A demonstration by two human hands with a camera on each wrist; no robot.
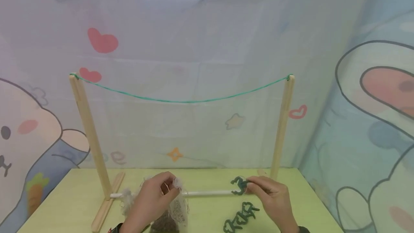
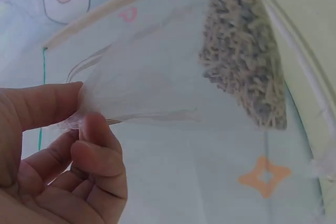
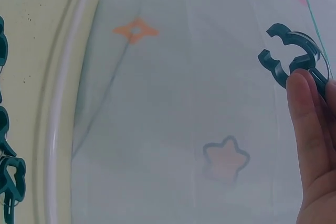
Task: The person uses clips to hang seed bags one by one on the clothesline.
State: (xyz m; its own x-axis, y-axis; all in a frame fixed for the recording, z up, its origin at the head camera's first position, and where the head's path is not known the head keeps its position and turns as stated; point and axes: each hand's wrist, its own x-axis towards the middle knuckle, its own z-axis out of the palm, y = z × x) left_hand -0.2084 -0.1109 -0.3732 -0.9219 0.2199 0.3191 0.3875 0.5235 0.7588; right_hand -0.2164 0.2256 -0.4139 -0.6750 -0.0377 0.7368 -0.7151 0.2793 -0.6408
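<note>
My left hand (image 1: 152, 197) pinches the gathered top of a clear plastic bag (image 1: 178, 208) between thumb and fingers. In the left wrist view, small beige-grey pieces (image 2: 241, 51) fill the bag's far end. My right hand (image 1: 273, 195) pinches a dark green spring clip (image 1: 238, 185) by its handles. The clip's jaws stand apart with nothing between them, as the right wrist view shows. Several more green clips (image 1: 240, 218) lie on the table just left of the right hand.
A green string (image 1: 184, 101) sags between a left wooden post (image 1: 88, 132) and a right wooden post (image 1: 282, 128). Low behind the hands, a white rod (image 1: 210, 193) runs across between the posts. Another crumpled clear bag (image 1: 127, 202) shows beside the left hand on the yellow-green table (image 1: 307, 204).
</note>
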